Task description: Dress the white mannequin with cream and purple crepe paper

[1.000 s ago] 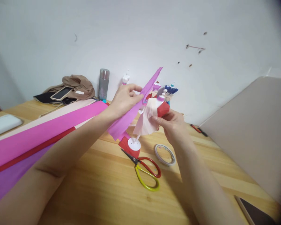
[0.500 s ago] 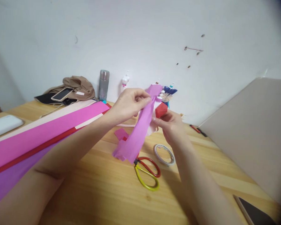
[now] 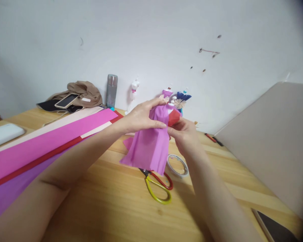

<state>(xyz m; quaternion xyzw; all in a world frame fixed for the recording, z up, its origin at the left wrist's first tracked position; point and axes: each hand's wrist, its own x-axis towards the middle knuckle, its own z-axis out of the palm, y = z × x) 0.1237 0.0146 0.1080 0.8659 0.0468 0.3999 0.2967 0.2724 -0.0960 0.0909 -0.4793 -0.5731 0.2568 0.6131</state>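
Observation:
A sheet of orchid-pink crepe paper [image 3: 151, 148] hangs in folds down the front of a small white dress form [image 3: 174, 101], which has red paper [image 3: 173, 117] around its body. My left hand [image 3: 143, 116] has its thumb across the gathered top of the paper, with its fingers going behind. My right hand [image 3: 185, 134] grips the dress form from the right, near the red paper and the pink edge; its fingertips are partly hidden. Below the paper's hem lie scissors [image 3: 159, 188] with red and yellow handles, blades partly covered. A roll of tape [image 3: 178, 166] rests beside them.
Long pink paper strips [image 3: 55, 134] and purple paper [image 3: 20, 188] lie under my left forearm. Along the wall stand a grey flask [image 3: 112, 90], a white figure [image 3: 133, 92] and dressed figures. A phone [image 3: 272, 225] lies front right, a brown cloth [image 3: 86, 94] back left.
The crepe paper, a narrow strip before, is now spread wide over the front of the dress form. My left hand has gone from a pinch at its edge to a wider hold across the top.

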